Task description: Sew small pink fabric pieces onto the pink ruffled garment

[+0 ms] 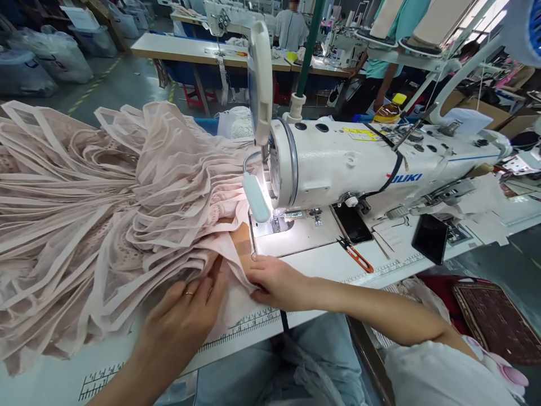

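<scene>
The left hand (186, 316) lies flat with its fingers spread, pressing down on the pink cloth (105, 225). Most of the cloth is heaped up beyond this hand and off to its left. The right hand (274, 279) holds the cloth's edge, fingers curled on it. Just past that hand sits the white sewing machine (338, 163), with blue letters that read "JUKI". Ruler marks run along the table (321, 265) under both hands. The cloth is thin, see-through and full of folds and strips.
</scene>
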Available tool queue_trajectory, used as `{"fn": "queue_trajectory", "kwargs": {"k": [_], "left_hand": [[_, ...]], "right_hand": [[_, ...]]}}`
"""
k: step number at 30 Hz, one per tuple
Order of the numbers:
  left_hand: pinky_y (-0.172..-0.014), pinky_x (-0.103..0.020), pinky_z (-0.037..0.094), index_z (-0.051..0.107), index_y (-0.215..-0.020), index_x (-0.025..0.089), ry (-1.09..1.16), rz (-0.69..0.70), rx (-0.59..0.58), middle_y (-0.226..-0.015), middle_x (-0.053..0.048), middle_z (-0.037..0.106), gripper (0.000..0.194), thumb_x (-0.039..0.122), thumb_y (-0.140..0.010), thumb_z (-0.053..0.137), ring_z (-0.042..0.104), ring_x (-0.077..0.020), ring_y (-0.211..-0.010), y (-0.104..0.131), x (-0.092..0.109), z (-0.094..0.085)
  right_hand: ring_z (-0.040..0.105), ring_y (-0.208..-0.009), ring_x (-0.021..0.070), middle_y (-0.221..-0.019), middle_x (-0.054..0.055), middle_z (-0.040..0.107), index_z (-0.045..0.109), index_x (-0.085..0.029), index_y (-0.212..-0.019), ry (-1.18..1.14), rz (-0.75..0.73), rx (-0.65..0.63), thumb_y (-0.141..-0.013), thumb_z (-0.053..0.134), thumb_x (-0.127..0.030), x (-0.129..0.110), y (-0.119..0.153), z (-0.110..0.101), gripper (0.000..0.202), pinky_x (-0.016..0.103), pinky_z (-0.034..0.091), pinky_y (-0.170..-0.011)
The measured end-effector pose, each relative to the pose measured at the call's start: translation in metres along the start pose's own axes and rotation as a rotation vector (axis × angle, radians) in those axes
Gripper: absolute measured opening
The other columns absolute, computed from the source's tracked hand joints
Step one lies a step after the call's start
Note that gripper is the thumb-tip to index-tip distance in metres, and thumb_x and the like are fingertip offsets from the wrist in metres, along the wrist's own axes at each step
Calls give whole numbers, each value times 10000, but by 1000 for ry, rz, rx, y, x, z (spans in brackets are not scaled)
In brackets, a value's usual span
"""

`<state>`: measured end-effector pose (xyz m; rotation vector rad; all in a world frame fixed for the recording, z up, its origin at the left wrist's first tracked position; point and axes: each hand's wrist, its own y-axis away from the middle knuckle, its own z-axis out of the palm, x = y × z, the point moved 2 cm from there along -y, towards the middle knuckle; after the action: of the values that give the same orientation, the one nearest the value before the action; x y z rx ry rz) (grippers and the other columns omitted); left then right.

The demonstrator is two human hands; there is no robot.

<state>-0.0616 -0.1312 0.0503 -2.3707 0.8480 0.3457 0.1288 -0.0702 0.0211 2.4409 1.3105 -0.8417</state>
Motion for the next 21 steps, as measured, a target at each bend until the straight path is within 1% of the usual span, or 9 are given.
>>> {"fn": "queue_trajectory", "kwargs": {"k": [2, 4, 7, 9, 11, 13, 16, 19, 21], "left_hand": [[-693, -321, 434, 697, -922, 122, -23, 9, -93, -518, 26, 483, 341, -50, -860, 409, 484, -159, -487, -3, 3, 1], [-706, -335, 443, 714, -944, 118, 12, 73, -92, -542, 11, 521, 354, -49, -846, 418, 496, -163, -499, -12, 11, 4], [-936, -384, 444, 668, -1211, 147, 120, 220, 6, -1086, -96, 714, 419, 26, -883, 436, 656, -227, -955, -31, 25, 16], [-1079, -430, 372, 619, -1311, 184, 218, 271, 14, -1387, -86, 604, 487, 53, -895, 403, 558, -263, -1246, -41, 30, 30], [-1112, -487, 343, 569, -1381, 203, 279, 282, -34, -1435, -95, 565, 555, 47, -882, 384, 531, -293, -1286, -46, 30, 43], [-1047, -506, 396, 477, -1465, 194, 280, 277, -81, -1361, -153, 601, 628, 31, -871, 353, 605, -306, -1154, -46, 26, 54], [-824, -447, 484, 376, -1516, 94, 297, 229, -111, -1077, -196, 665, 673, 18, -857, 261, 636, -281, -842, -44, 19, 59], [-693, -435, 480, 450, -1457, 22, 322, 237, -107, -851, -167, 634, 668, 5, -826, 231, 575, -293, -726, -51, 17, 55], [-718, -443, 485, 581, -1337, 8, 281, 286, -97, -909, -196, 650, 631, -22, -806, 242, 585, -305, -798, -59, 20, 52]], "right_hand": [[548, -878, 198, -894, 52, 610, 431, -217, -654, -154, 119, 133, -748, 637, -72, 8, 18, -13, 269, 312, 436, -751], [594, -909, 190, -949, 51, 643, 392, -216, -641, -393, 279, 294, -744, 610, -78, 19, 35, -24, 278, 309, 452, -771], [654, -739, 173, -785, -2, 662, 405, -229, -736, -806, 493, 382, -782, 627, -214, 30, 50, -26, 227, 298, 487, -684], [660, -608, 179, -676, -37, 647, 398, -241, -836, -1029, 554, 341, -811, 632, -359, 32, 56, -21, 263, 306, 510, -608], [655, -536, 173, -693, -32, 674, 401, -244, -914, -1090, 571, 333, -845, 591, -439, 31, 65, -19, 281, 307, 520, -556], [621, -495, 141, -761, -18, 699, 455, -237, -985, -879, 625, 401, -883, 547, -409, 31, 85, -28, 219, 281, 504, -531], [612, -598, 149, -762, 8, 691, 576, -219, -924, -145, 775, 562, -915, 500, -289, 37, 136, -60, 103, 299, 507, -643], [633, -882, 254, -880, 111, 698, 626, -188, -863, 508, 948, 707, -920, 471, -221, 51, 190, -94, 168, 402, 497, -836], [598, -1018, 321, -1040, 181, 685, 649, -142, -970, 742, 1018, 671, -870, 559, -226, 64, 215, -107, 159, 468, 464, -917]]}}
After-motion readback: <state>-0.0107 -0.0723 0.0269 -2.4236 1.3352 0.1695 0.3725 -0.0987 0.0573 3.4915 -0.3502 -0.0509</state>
